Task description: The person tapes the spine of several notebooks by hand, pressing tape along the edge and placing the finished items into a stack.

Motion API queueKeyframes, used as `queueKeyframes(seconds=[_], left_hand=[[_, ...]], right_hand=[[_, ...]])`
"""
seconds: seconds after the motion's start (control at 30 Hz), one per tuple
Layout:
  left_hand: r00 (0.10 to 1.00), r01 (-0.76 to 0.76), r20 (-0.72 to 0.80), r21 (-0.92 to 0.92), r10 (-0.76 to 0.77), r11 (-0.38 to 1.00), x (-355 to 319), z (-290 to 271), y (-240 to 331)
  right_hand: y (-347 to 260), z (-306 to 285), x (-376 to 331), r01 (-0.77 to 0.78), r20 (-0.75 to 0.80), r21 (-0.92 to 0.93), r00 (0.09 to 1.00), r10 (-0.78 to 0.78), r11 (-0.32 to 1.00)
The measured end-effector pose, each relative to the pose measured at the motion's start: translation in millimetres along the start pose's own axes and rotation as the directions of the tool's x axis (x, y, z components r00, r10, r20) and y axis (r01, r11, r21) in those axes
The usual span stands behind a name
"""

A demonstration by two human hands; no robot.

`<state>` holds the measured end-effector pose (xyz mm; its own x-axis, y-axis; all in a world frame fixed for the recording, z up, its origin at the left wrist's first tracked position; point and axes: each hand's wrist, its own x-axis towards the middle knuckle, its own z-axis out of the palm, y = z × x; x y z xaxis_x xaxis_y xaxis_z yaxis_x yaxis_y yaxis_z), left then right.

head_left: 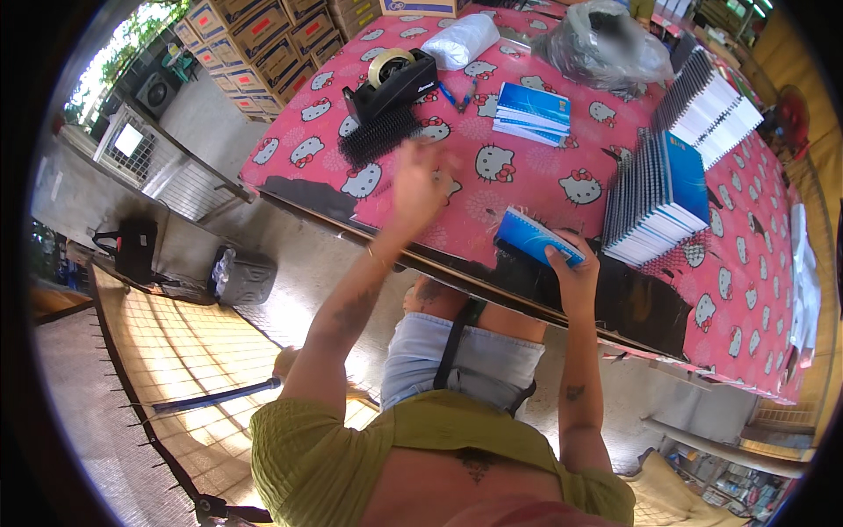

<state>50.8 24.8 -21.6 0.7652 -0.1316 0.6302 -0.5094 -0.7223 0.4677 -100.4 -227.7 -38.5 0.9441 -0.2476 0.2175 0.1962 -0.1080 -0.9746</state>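
- The right hand (571, 274), at centre frame, pinches a blue-covered spiral notebook (536, 237) at the near edge of the table (746, 290), which has a pink patterned cloth.
- The left hand (420, 180), just left of centre, hovers blurred and spread over the cloth.
- Right of centre, a row of blue spiral notebooks (663, 198).
- Beyond the left hand, black binding combs (379, 136), then a black tape dispenser (391, 81).
- Upper centre, a small stack of blue notebooks (533, 112).
- Top left, stacked cardboard cartons (263, 39) with red labels.

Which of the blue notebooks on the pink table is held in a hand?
The single blue notebook at the table's near edge, gripped by the right hand; the others lie in stacks.
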Motion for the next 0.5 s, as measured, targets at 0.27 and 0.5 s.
queueKeyframes(seconds=[0.27,0.5], left_hand=[[0.982,-0.087,0.133,-0.297,0.131,0.951,-7.4,-16.6,26.7],[0.971,0.012,0.213,-0.506,0.112,0.863,-35.6,-20.0,58.0]], right_hand=[[12.6,-3.8,-2.0,-0.023,0.015,0.016,1.000,0.023,1.000],[9.7,-0.9,-0.1,-0.009,0.039,-0.002,0.999,0.009,1.000]])
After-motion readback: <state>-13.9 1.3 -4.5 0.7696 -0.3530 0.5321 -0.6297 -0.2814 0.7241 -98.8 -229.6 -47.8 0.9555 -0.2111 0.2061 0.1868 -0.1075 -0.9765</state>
